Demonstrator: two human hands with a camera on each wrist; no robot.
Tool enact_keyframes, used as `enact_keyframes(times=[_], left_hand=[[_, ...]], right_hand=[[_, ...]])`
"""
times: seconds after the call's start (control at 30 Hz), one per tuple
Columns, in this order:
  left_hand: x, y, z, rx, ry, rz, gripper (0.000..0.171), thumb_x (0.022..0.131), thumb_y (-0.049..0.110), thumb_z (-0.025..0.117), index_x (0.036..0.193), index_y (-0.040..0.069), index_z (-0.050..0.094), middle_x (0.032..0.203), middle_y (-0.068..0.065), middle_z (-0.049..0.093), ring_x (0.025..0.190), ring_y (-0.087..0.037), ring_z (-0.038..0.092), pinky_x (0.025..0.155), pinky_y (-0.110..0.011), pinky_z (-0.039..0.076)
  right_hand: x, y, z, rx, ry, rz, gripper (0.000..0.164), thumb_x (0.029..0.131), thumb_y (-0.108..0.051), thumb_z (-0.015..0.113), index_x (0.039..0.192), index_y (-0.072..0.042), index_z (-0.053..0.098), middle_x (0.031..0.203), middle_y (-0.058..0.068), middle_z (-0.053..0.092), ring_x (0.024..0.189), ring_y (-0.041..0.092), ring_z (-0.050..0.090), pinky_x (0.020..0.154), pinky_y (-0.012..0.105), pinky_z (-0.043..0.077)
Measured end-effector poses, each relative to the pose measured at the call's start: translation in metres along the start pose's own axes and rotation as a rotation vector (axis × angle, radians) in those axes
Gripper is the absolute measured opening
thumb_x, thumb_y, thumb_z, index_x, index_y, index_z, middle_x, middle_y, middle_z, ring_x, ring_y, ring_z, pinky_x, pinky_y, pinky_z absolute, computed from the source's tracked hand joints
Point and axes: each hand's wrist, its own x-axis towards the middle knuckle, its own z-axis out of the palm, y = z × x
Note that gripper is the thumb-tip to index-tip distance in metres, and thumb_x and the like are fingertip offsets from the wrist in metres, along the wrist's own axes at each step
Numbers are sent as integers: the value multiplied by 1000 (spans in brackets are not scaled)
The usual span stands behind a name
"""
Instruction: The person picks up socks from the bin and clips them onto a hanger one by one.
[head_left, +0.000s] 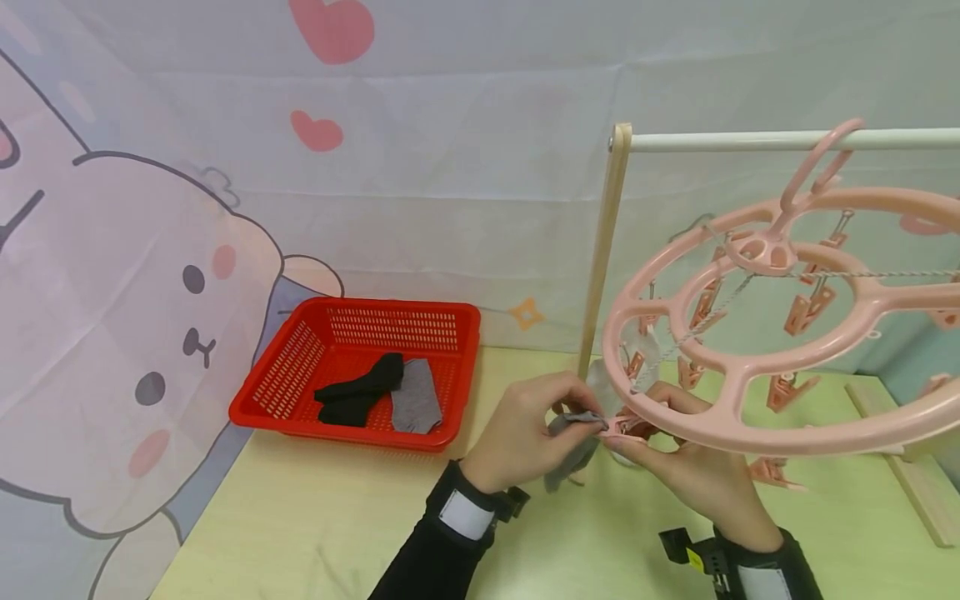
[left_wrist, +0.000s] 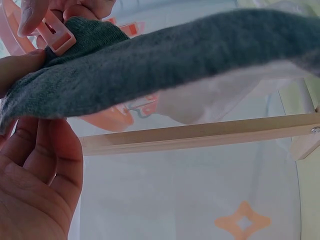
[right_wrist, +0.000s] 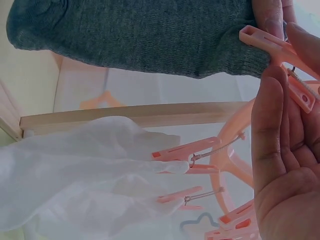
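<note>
My left hand (head_left: 525,429) pinches the edge of a grey sock (right_wrist: 140,40), which hangs sideways from the fingers. Facing it, my right hand (head_left: 697,471) holds a pink clothespin (right_wrist: 267,46) between thumb and fingers. In the right wrist view, the clothespin's jaws lie over the sock's cuff; whether they grip it firmly I cannot tell. A short cord ties this clothespin to a round pink drying hanger (head_left: 731,408), whose near rim passes just above my right hand. White socks (right_wrist: 90,170) hang from neighbouring clothespins.
At left on the pale table stands a red basket (head_left: 468,350) with black socks (head_left: 360,387) and a grey sock (head_left: 417,396). The hanger hooks over a white rod (head_left: 705,142) with a wooden post (head_left: 606,242). Several other clothespins dangle below the rings.
</note>
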Motion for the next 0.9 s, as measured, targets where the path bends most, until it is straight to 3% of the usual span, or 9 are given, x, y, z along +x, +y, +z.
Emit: enact_keyframes(times=[0.3, 0.43, 0.63, 0.8, 0.9], left_hand=[[-1, -1, -2, -27, 5, -2, 15, 86, 9, 75, 96, 14, 64, 89, 9, 64, 82, 5, 55, 74, -13, 47], [0, -3, -2, -29, 9, 4, 15, 86, 10, 75, 96, 15, 64, 88, 10, 64, 81, 5, 54, 73, -13, 47], [0, -6, -1, -57, 16, -15, 16, 86, 10, 75, 96, 14, 65, 87, 9, 64, 79, 3, 53, 72, -14, 47], [-2, -5, -1, -54, 14, -30, 17, 86, 11, 76, 97, 15, 65, 89, 10, 65, 80, 3, 54, 73, -14, 47], [-3, -6, -1, -53, 16, -32, 17, 85, 11, 76, 98, 15, 65, 89, 9, 65, 80, 3, 55, 73, -14, 48]], right_hand=[[-1, 3, 2, 62, 19, -76, 32, 71, 21, 75, 94, 5, 60, 86, 15, 65, 77, 16, 66, 67, 23, 54], [-5, 12, -2, 117, 7, -43, 37, 73, 22, 72, 105, 9, 59, 92, 18, 66, 81, 18, 66, 70, 23, 54], [-19, 35, -8, 158, -25, 32, 54, 76, 20, 72, 126, 4, 56, 100, 13, 65, 83, 22, 66, 74, 25, 54], [-39, 52, -16, 252, -58, 10, 53, 78, 21, 68, 127, 9, 51, 98, 19, 63, 81, 23, 65, 77, 26, 54], [-50, 54, -23, 215, -66, 58, 50, 79, 20, 69, 124, 8, 51, 104, 17, 62, 81, 22, 65, 75, 27, 55]])
